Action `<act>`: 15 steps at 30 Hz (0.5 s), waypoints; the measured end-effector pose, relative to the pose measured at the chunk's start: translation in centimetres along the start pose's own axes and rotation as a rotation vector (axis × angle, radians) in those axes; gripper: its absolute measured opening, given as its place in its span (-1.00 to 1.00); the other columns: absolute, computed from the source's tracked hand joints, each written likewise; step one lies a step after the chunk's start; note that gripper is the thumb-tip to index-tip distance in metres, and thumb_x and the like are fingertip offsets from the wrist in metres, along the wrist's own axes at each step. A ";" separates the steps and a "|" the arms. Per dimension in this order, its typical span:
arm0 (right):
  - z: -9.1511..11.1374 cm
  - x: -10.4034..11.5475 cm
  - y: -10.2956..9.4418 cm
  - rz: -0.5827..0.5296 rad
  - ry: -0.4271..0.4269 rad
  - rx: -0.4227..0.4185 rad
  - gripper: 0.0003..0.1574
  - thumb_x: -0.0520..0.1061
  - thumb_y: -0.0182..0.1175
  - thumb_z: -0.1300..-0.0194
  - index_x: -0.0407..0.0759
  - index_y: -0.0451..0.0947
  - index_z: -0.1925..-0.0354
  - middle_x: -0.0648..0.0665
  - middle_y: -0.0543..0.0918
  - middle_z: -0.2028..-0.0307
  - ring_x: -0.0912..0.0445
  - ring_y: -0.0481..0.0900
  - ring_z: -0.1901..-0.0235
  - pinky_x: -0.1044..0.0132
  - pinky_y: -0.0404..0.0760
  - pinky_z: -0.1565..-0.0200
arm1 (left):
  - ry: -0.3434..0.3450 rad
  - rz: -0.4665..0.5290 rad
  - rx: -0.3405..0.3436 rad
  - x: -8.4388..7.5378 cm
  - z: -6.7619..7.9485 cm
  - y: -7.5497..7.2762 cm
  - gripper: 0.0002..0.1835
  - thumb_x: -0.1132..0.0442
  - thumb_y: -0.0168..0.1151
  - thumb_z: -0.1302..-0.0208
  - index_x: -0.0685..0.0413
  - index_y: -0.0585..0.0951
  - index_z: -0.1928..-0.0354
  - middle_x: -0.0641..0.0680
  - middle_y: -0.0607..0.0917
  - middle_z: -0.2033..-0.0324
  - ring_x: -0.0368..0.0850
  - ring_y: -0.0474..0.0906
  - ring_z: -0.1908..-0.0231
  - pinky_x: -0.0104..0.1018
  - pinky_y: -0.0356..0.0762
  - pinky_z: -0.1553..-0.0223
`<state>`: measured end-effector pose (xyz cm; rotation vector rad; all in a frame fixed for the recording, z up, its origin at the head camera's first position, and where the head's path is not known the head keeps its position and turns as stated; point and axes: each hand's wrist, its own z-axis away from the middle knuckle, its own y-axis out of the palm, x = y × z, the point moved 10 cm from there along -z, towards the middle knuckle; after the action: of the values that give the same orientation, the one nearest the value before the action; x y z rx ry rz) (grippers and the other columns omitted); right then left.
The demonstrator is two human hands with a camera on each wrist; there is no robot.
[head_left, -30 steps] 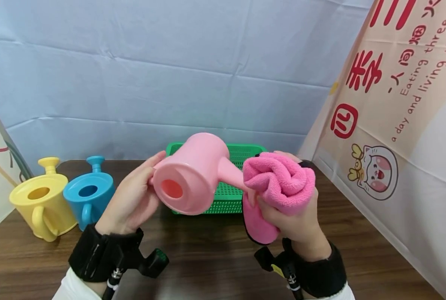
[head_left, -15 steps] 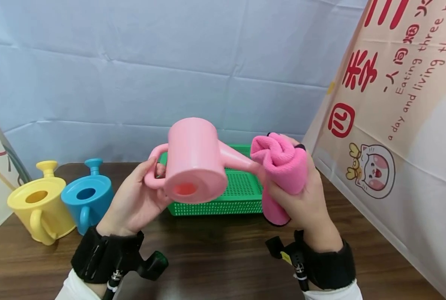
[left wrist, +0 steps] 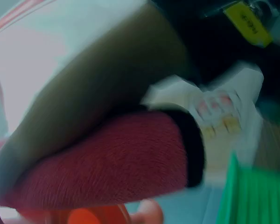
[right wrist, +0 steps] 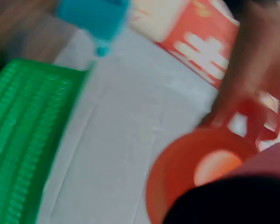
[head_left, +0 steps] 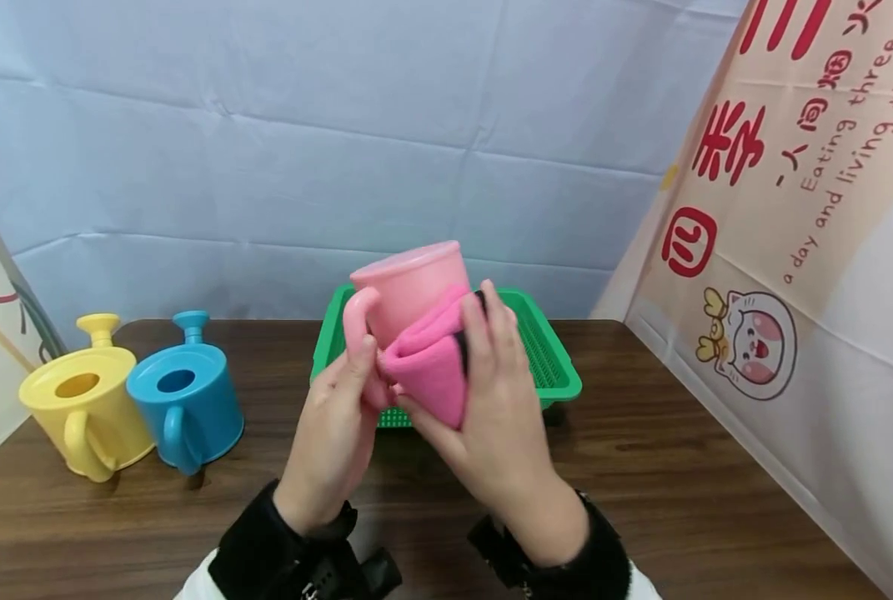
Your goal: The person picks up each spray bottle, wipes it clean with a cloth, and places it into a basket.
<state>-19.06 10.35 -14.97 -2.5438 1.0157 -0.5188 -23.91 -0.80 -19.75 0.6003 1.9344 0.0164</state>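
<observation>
Left hand (head_left: 333,442): grip closed about the handle of the pink watering can (head_left: 412,287), thumb on the near side of the handle. Right hand (head_left: 502,425): grip pinching a folded pink cloth (head_left: 427,375) between thumb and fingers, the fingers extended along its right side. The cloth, edged in black, lies against the right and near side of the can's body.

The pink watering can is held tilted in front of and above a green basket (head_left: 547,354), its handle to the left. The head view does not show its spout. The right wrist view, blurred, shows a round hole in one end of the can, partly covered by a dark shape and the cloth.

The basket, of perforated plastic, rests on the dark wood-grain tabletop (head_left: 679,492), toward the far edge, partly hidden by the hands and the can. To the left stand a yellow watering can (head_left: 119,417) and, just right of it, a blue watering can (head_left: 213,408). Both are upright, handles toward the near side, spouts toward the far side.

A pale blue sheet (head_left: 288,167) hangs at the far side; a printed sheet (head_left: 821,450) with red lettering and a cartoon hangs at the right. A black strap (head_left: 258,542) encircles the left wrist.
</observation>
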 end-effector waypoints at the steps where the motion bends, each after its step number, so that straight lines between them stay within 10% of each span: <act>1: 0.1 0.3 0.5 0.052 -0.020 -0.001 -0.04 0.26 0.04 -0.03 -0.22 -0.04 -0.22 -0.20 0.07 -0.20 -0.04 0.06 -0.16 0.02 0.23 -0.01 | 0.023 -0.031 0.000 -0.2 0.1 0.2 -0.67 0.09 -0.24 -0.30 0.20 0.42 0.20 0.13 0.31 0.50 -0.05 0.34 0.34 -0.23 0.33 0.17; 6: -0.1 -1.9 -0.9 -0.057 0.062 -0.075 -0.10 0.20 0.05 -0.05 -0.23 0.01 -0.21 -0.12 0.12 -0.19 0.05 0.12 -0.13 0.12 0.28 0.02 | 0.097 -0.151 0.057 -0.9 0.4 1.0 -0.73 0.18 -0.23 -0.31 0.25 0.38 0.37 0.21 0.33 0.44 0.05 0.31 0.26 -0.19 0.34 0.16; 15: 0.7 -9.6 -1.8 -0.475 0.534 -0.134 -0.69 -0.03 0.06 -0.15 -0.17 0.44 0.16 -0.12 0.51 0.40 0.09 0.49 0.51 0.33 0.49 0.47 | 0.144 -0.281 0.117 -1.7 1.1 2.2 -0.81 0.23 -0.18 -0.29 0.19 0.40 0.34 0.16 0.35 0.47 0.03 0.30 0.31 -0.19 0.33 0.26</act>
<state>-24.17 18.46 -16.75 -2.8402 0.5916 -1.3554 -21.56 0.13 -18.13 0.4075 2.1565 -0.2383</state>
